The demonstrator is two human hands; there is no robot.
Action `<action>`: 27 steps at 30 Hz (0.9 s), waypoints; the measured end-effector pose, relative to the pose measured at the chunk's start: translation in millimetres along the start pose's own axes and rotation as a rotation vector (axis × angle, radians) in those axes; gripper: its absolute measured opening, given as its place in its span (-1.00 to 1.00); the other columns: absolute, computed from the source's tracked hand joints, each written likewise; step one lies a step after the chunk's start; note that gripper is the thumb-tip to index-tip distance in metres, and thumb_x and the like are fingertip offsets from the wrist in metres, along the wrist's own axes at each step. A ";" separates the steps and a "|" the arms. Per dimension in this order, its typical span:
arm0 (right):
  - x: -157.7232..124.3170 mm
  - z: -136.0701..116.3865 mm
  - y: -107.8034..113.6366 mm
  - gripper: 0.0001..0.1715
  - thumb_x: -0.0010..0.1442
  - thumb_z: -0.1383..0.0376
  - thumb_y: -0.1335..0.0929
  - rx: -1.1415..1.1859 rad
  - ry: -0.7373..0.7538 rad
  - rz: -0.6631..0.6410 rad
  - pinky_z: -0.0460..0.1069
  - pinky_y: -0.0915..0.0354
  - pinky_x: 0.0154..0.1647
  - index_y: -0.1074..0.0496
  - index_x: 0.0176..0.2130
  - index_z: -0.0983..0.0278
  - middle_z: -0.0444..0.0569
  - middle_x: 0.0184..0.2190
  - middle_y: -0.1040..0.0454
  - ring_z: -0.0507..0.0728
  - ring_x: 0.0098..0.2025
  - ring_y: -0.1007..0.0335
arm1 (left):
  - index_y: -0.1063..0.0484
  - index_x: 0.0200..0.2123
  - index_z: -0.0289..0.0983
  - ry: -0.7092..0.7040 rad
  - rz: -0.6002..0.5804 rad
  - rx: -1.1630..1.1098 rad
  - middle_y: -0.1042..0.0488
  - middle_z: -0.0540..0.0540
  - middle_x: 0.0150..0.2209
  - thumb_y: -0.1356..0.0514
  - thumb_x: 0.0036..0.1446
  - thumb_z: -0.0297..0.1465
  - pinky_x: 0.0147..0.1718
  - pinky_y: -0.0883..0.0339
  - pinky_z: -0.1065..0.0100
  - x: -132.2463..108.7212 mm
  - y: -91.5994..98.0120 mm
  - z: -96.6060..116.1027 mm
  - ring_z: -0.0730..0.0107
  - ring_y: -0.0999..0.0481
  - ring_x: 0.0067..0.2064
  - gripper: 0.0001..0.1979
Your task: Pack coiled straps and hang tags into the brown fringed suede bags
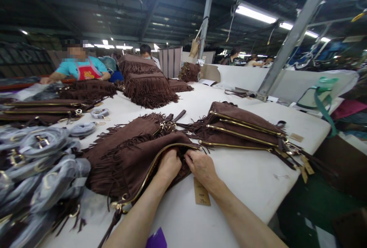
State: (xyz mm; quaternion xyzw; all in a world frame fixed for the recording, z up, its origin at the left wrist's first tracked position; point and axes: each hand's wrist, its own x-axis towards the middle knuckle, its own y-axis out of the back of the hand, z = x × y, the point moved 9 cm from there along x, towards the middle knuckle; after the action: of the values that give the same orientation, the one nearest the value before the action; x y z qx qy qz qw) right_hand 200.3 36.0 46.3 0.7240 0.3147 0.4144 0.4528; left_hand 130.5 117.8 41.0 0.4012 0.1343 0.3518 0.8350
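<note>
A brown suede fringed handbag (129,160) lies flat on the white worktable (252,179), directly in front of the person, its soft napped surface slumped and creased, with rows of thin cut fringe fanning off its far-left side. A gold metal zipper (151,167) runs along its near edge; the bag's long axis follows that zipper, slanting from the near left, where the pull and a dark strap hang toward the table edge, up to the far right. The left hand (169,166) is curled at the zipper opening with its fingers tucked into the suede, closed on the bag's edge. The right hand (202,167) lies just beside it, fingertips pinching the same edge near the zipper's far-right end; the two hands nearly touch. A tan paper hang tag (201,192) rests flat on the table under the right wrist. Just to the right, a stack of matching brown handbags (243,129) lies with gold zippers parallel, slanting down to the right. To the left sit bundles of straps wrapped in cloudy grey plastic (43,171). Further back stands a tall pile of fringed bags (146,83), and a person in a turquoise shirt and red apron (83,70) works at the far-left side.
</note>
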 end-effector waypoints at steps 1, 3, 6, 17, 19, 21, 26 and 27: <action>-0.1 0.0 -0.6 -0.78 0.31 0.34 -0.26 0.009 0.003 0.001 -0.03 -0.19 -0.29 -0.49 -0.29 0.26 0.00 -0.29 -0.57 0.15 -0.24 -0.48 | -0.47 -0.02 -0.42 0.003 0.000 -0.013 -0.47 -0.37 0.03 0.00 0.08 -0.65 0.17 -0.16 0.22 -0.3 -0.1 -0.1 0.03 -0.40 0.14 -0.58; 0.1 0.3 -1.7 -0.77 0.31 0.35 -0.26 0.027 0.011 0.002 -0.03 -0.22 -0.26 -0.50 -0.29 0.27 0.02 -0.28 -0.57 0.16 -0.22 -0.48 | -0.46 -0.02 -0.45 0.009 0.001 -0.051 -0.46 -0.41 0.04 0.00 0.07 -0.66 0.18 -0.13 0.19 -0.6 -0.3 -0.2 -0.02 -0.38 0.15 -0.57; 0.9 0.8 0.9 -0.79 0.27 0.37 -0.27 0.134 0.048 0.025 -0.01 -0.26 -0.18 -0.51 -0.27 0.28 0.05 -0.23 -0.57 0.17 -0.17 -0.48 | -0.46 -0.05 -0.47 0.005 0.009 -0.147 -0.44 -0.43 0.05 0.00 0.06 -0.64 0.20 -0.07 0.15 -0.5 1.5 -0.6 -0.05 -0.33 0.18 -0.60; -1.6 13.8 -18.1 -0.63 0.15 0.15 -0.31 1.035 -0.048 -0.176 -0.13 -0.19 -0.65 -0.45 -0.11 0.30 -0.26 -0.71 -0.32 -0.01 -0.71 -0.26 | -0.28 -0.52 -0.26 0.192 -0.090 -0.909 -0.30 -0.01 -0.51 -0.03 -0.25 -0.36 -0.51 -0.16 0.40 -2.1 -7.8 -25.1 0.40 -0.27 -0.46 -0.86; -0.6 12.3 -16.2 -0.65 0.14 0.20 -0.31 0.995 -0.032 -0.121 -0.13 -0.17 -0.68 -0.46 -0.10 0.27 -0.26 -0.69 -0.32 -0.01 -0.72 -0.21 | -0.27 -0.51 -0.26 0.183 -0.109 -1.007 -0.28 0.00 -0.49 -0.04 -0.30 -0.34 -0.50 -0.14 0.42 -3.3 -9.0 -21.9 0.43 -0.25 -0.44 -0.83; 0.7 9.4 -10.1 -0.70 0.14 0.24 -0.31 0.924 0.002 -0.046 -0.13 -0.17 -0.67 -0.49 -0.12 0.24 -0.20 -0.62 -0.40 -0.01 -0.69 -0.22 | -0.27 -0.52 -0.26 0.177 -0.129 -1.068 -0.27 0.01 -0.48 -0.06 -0.32 -0.32 -0.48 -0.14 0.42 -4.8 -9.9 -19.0 0.44 -0.24 -0.43 -0.82; 5.3 2.2 7.1 -0.73 0.15 0.33 -0.29 0.818 0.118 0.134 -0.06 -0.34 -0.35 -0.55 -0.20 0.20 -0.08 -0.33 -0.56 0.08 -0.39 -0.42 | -0.33 -0.56 -0.27 0.164 -0.173 -1.109 -0.31 0.02 -0.49 -0.12 -0.35 -0.34 -0.42 -0.13 0.42 -6.5 -11.1 -12.5 0.43 -0.25 -0.39 -0.83; 6.3 1.8 8.6 -0.73 0.14 0.36 -0.29 0.806 0.129 0.153 -0.05 -0.33 -0.29 -0.56 -0.23 0.20 -0.07 -0.33 -0.56 0.10 -0.35 -0.42 | -0.34 -0.56 -0.27 0.153 -0.186 -1.111 -0.32 0.02 -0.50 -0.13 -0.35 -0.35 -0.41 -0.13 0.42 -6.6 -11.1 -10.0 0.42 -0.26 -0.38 -0.84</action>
State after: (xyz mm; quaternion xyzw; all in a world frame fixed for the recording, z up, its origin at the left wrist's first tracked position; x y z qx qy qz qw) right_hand 205.5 37.2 55.8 0.8372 0.4248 0.3349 0.0803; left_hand 126.0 114.2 25.7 -0.1384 0.0239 0.3228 0.9360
